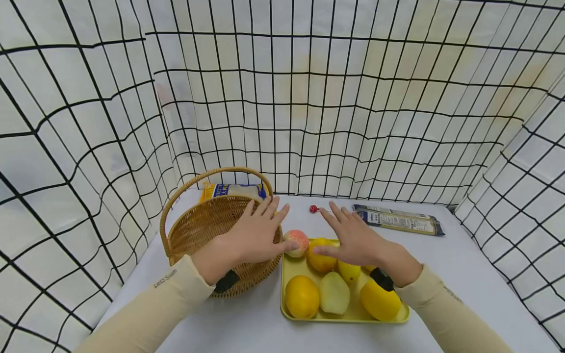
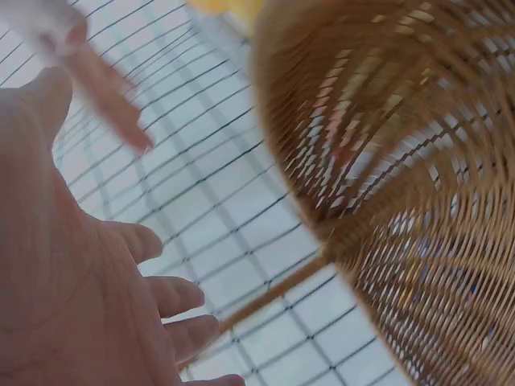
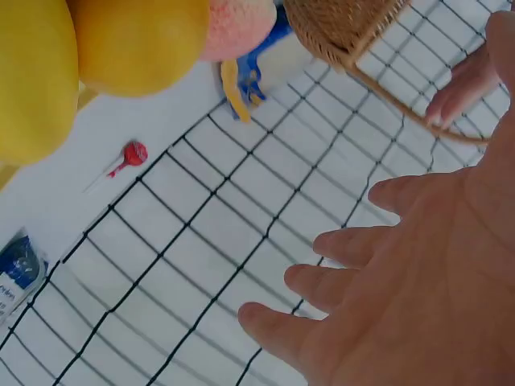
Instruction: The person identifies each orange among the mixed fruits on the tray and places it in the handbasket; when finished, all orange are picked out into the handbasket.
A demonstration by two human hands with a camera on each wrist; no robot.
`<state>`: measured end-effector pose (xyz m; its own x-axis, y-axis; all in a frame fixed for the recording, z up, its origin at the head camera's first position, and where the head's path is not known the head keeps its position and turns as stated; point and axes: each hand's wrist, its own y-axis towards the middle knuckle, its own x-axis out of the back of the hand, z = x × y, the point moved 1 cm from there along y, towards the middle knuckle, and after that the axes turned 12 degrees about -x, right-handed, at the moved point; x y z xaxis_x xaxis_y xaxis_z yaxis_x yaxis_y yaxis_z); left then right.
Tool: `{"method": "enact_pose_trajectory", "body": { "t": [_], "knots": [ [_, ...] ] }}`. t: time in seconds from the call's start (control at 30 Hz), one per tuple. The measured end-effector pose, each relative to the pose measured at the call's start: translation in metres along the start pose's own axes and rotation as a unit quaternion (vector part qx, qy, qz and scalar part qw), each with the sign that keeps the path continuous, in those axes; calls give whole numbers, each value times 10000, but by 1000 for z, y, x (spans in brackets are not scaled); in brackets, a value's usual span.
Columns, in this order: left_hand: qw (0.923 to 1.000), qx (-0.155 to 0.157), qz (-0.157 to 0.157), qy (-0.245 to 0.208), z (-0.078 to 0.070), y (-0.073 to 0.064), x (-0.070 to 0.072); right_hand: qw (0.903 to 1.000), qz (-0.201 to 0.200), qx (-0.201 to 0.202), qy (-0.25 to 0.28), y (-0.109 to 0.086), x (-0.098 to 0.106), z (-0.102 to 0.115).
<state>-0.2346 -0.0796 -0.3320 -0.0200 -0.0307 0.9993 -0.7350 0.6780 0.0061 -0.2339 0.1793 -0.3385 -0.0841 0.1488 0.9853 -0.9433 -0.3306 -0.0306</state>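
Both hands hover with fingers spread, holding nothing. My left hand (image 1: 253,235) is over the right side of a wicker basket (image 1: 198,228) with a tall arched handle; the basket's weave fills much of the left wrist view. Above the back of a yellow tray (image 1: 289,315) is my right hand (image 1: 355,240). The tray bears a peach (image 1: 296,242), an orange-yellow round fruit (image 1: 321,260), another such fruit (image 1: 302,296), a pale green fruit (image 1: 334,293), a lemon (image 1: 348,271) and a large yellow fruit (image 1: 380,301). The right wrist and forearm partly hide the tray's right side.
A red lollipop (image 1: 314,209) lies behind the tray. To the back right is a long dark packet (image 1: 399,219) with a printed label. Behind the basket lies a blue and yellow bag (image 1: 234,190). White walls with black grid netting (image 1: 309,98) enclose the white table (image 1: 247,323).
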Motion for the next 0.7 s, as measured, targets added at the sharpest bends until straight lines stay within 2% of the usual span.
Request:
{"method": "enact_pose_trajectory", "body": {
  "t": [0.1, 0.17, 0.23, 0.3, 0.33, 0.37, 0.43, 0.47, 0.53, 0.63, 0.67, 0.7],
  "knots": [
    [9986, 225, -454, -157, 10, -17, 10, 9992, -189, -116, 344, -2, 5, -13],
    [9949, 309, -931, -244, 17, -31, 15, 9977, -329, -267, 521, -2, 5, -26],
    [9867, 341, -1562, -279, 24, -45, 17, 9958, -430, -408, 698, -2, 1, -40],
    [9707, 291, -2374, -229, 31, -60, 17, 9932, -462, -553, 917, -1, -5, -54],
    [9581, 223, -2848, -196, 34, -68, 17, 9913, -448, -649, 1050, -1, -9, -61],
    [9417, 145, -3357, -156, 37, -75, 15, 9894, -441, -732, 1177, -2, -14, -69],
    [8975, -51, -4409, -89, 42, -88, 12, 9846, -453, -908, 1427, -4, -21, -83],
    [8703, -155, -4923, -46, 44, -93, 10, 9821, -477, -997, 1528, -6, -25, -89],
    [8056, -300, -5916, -57, 48, -102, 5, 9764, -551, -1147, 1746, -11, -30, -101],
    [7027, -31, -7115, -35, 51, -112, -1, 9674, -740, -1306, 2039, -20, -36, -115],
    [6730, 142, -7395, -30, 51, -115, -4, 9643, -789, -1372, 2124, -23, -38, -118],
    [6495, 363, -7595, -59, 52, -118, -7, 9609, -834, -1447, 2210, -26, -40, -122]
  ]
}}
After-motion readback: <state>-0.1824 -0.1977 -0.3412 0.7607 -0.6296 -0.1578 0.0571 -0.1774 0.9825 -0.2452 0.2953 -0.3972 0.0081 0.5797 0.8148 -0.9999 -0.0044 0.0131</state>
